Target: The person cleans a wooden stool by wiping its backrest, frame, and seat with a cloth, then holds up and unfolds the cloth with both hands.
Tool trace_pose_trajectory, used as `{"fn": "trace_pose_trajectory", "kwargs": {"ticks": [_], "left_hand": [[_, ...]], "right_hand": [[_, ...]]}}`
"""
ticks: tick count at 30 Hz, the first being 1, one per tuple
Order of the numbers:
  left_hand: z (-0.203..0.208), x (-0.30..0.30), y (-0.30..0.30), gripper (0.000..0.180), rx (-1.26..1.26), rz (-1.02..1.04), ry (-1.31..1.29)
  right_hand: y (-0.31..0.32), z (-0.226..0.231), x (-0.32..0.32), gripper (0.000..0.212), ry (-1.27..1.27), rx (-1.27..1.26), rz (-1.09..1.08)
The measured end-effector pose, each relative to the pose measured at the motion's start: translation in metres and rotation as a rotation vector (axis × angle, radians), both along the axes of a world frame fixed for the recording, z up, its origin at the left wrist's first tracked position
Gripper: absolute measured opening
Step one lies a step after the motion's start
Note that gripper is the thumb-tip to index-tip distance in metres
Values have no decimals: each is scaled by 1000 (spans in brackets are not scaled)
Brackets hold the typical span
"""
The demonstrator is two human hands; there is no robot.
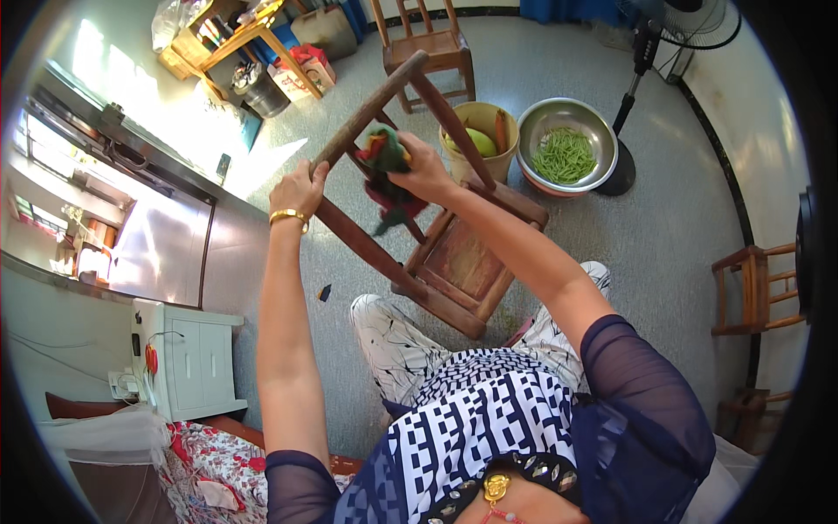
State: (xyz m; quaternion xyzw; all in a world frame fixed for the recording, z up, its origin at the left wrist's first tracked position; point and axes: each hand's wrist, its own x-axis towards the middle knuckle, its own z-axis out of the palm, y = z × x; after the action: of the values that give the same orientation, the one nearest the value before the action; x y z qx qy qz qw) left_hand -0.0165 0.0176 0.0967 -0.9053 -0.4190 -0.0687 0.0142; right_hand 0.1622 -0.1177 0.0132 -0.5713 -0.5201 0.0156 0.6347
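In front of my knees stands a worn wooden chair (454, 266), its seat towards me and its back leaning away. My left hand (298, 190) is wrapped round the left end of the chair's top rail (367, 109). In my right hand (422, 169) I grip a crumpled green and dark red cloth (391, 179), held against the slats of the chair's back. Part of the cloth hangs down past the slats. The fingertips of my right hand are partly hidden behind the cloth.
Beyond the chair are a yellowish bucket (463, 118) with green and orange produce and a metal basin (541, 118) of green beans. A standing fan (646, 52) is at far right, another wooden chair (428, 48) at the back. A white cabinet (196, 362) stands at left.
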Motion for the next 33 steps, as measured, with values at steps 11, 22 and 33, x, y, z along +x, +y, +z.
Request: {"fn": "trace_pose_trajectory", "kwargs": {"ticks": [11, 22, 33], "left_hand": [[15, 8, -16, 39, -50, 35, 51], [11, 4, -22, 38, 30, -15, -5], [7, 4, -17, 35, 69, -52, -23]], "right_hand": [[73, 91, -48, 60, -465, -531, -70], [99, 95, 34, 48, -592, -667, -348], [116, 97, 133, 49, -456, -722, -504]]}}
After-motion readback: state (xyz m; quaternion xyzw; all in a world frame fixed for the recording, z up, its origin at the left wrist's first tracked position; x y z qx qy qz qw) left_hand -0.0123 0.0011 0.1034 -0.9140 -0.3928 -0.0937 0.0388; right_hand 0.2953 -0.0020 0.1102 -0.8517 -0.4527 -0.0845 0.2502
